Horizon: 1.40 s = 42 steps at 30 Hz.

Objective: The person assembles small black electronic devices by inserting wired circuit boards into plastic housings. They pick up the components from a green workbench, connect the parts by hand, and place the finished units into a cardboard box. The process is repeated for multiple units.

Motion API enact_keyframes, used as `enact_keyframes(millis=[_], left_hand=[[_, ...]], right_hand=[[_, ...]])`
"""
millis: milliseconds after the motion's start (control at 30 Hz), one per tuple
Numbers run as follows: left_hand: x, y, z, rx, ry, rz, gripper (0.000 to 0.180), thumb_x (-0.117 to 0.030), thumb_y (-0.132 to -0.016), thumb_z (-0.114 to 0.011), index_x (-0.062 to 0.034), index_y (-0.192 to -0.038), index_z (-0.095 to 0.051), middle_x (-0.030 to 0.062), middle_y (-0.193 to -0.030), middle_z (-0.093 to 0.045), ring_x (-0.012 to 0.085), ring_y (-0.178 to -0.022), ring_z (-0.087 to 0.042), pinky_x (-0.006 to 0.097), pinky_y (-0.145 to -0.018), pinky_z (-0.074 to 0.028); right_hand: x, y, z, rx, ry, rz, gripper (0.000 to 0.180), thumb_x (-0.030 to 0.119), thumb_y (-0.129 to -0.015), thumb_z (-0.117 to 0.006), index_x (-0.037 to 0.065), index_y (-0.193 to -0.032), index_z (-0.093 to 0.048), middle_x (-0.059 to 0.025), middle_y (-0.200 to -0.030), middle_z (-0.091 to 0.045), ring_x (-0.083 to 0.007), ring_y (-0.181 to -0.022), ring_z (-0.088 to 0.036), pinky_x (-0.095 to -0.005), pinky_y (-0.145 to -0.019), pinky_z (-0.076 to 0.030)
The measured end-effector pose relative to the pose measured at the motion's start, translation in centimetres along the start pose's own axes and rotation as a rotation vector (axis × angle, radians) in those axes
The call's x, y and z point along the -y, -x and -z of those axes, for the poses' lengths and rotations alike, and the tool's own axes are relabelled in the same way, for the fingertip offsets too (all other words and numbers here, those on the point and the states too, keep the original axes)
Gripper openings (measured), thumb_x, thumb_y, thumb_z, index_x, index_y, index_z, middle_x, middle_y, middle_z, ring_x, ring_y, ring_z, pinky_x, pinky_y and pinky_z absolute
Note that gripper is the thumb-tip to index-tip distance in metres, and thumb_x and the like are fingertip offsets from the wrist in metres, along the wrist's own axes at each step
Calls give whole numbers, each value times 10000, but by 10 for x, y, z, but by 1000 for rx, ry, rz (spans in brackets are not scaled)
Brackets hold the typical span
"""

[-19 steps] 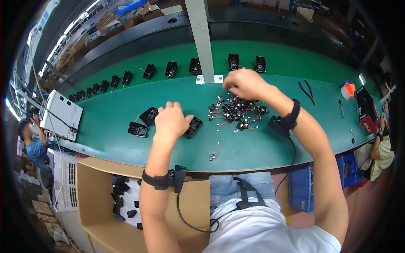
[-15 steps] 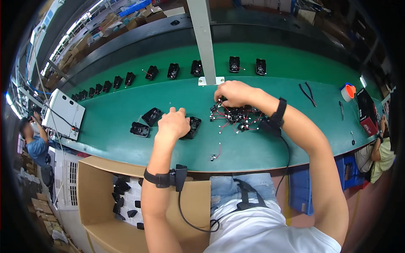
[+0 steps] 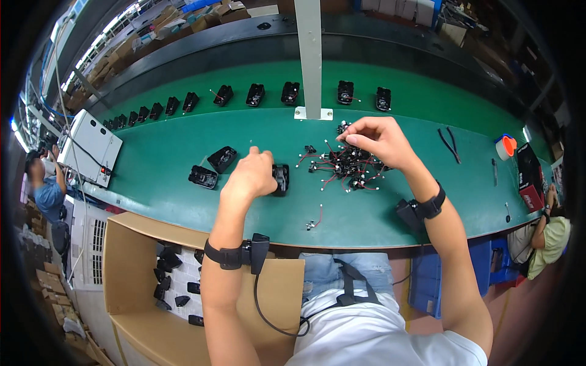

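Observation:
My left hand (image 3: 251, 174) is curled against the left side of an open black plastic housing (image 3: 281, 180) on the green bench and grips its edge; the fingertips are partly hidden. Thumb and fingers of my right hand (image 3: 383, 141) are pinched together at a small black part with a wire (image 3: 344, 127), just above the far side of a pile. That pile holds several small wired parts (image 3: 348, 166) with red and black leads and white connectors. Two more black housings (image 3: 203, 177) lie left of my left hand. One loose wired part (image 3: 314, 225) lies near the front edge.
A row of black housings (image 3: 255, 94) runs along the far green strip, behind a metal post (image 3: 311, 61). Pliers (image 3: 450, 146), an orange-white cup (image 3: 505, 147) and a box (image 3: 532, 177) are at right. A carton (image 3: 131, 268) with black parts stands below left; people are at both sides.
My right hand has drawn back from the pile and turned, now pinching a small wired part. The left hand stays at the housing. The whole view has shifted slightly.

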<state>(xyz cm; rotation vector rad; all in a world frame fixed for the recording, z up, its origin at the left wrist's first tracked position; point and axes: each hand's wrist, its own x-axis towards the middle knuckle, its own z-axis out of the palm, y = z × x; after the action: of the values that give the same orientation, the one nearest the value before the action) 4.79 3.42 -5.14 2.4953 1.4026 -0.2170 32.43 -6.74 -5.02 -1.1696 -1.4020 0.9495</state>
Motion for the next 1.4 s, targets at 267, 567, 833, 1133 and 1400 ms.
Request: enact_keyframes(millis=[267,567,833,1133,1400], left_hand=[[-21,11,17,-503,185,-388,555,-30,-741,-744,-26,-1264,-557,180,-1360,-469,405,-1179,-557,439,-966,-505],[-78,21,-2,-130,1003,-725,908,-24,-686,-859,-45,-1466,-394,137,-1453,-447,280,-1276,-529,372,-947,-527],[-77,23,-4,-185,881,-715,924,-66,-636,-909,-27,-1426,-432,118,-1380,-522,260,-1267,-540,391,-978,-513],[-80,19,-10,-383,877,-716,829,-94,-630,-894,-15,-1357,-504,164,-1268,-597,295,-1089,-649,378,-845,-582],[-83,17,-17,-282,980,-677,904,-51,-664,-901,33,-1419,-411,157,-1321,-569,228,-1184,-600,363,-962,-514]], right_hand=[[1,30,-7,-88,-82,141,123,-9,-883,-690,-35,-1000,-719,-86,-1061,-664,-137,-959,-660,-268,-868,-554],[26,47,-31,-251,432,594,198,-52,-694,-775,38,-863,-723,-74,-864,-727,-258,-841,-690,-361,-802,-545],[30,54,-34,-296,584,640,241,-28,-652,-806,69,-857,-726,-31,-868,-722,-259,-924,-648,-356,-823,-551],[24,55,-38,-346,526,574,230,-44,-658,-796,62,-850,-727,-32,-861,-724,-252,-922,-651,-352,-833,-547],[19,56,-39,-387,424,463,210,-74,-679,-756,57,-842,-731,-32,-862,-732,-245,-918,-656,-353,-826,-546]])
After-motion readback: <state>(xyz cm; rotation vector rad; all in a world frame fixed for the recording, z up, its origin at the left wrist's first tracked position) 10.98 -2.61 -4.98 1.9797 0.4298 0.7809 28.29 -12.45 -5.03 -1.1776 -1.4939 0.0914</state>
